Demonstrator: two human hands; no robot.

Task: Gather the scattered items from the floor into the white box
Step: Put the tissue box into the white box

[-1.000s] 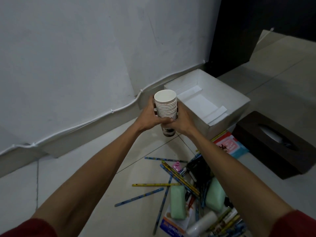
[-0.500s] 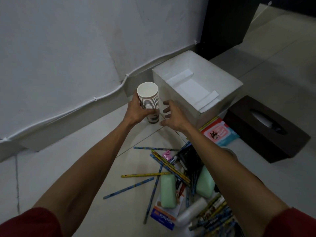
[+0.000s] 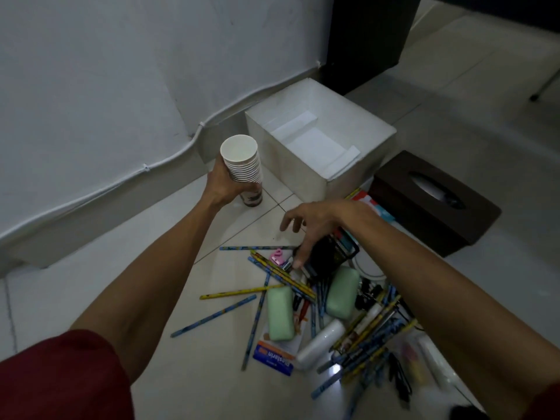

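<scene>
the left hand (image 3: 225, 184) alone grips the stack of paper cups (image 3: 244, 166) now, upright, beside the near left corner of the white box (image 3: 339, 177) and outside it. half a second ago the right hand (image 3: 315, 221) hovered by the cups; it has since dropped away and reaches down with fingers spread loose, holding nothing, its fingertips (image 3: 298, 262) just above the black mesh holder (image 3: 336, 250) at the top of the pile. the box sits by the wall, open, only flat white flaps showing inside. pencils (image 3: 239, 292), two green cases (image 3: 280, 312) and a white bottle (image 3: 319, 339) lie scattered on the floor (image 3: 188, 383), near the brown tissue box (image 3: 436, 201).
</scene>
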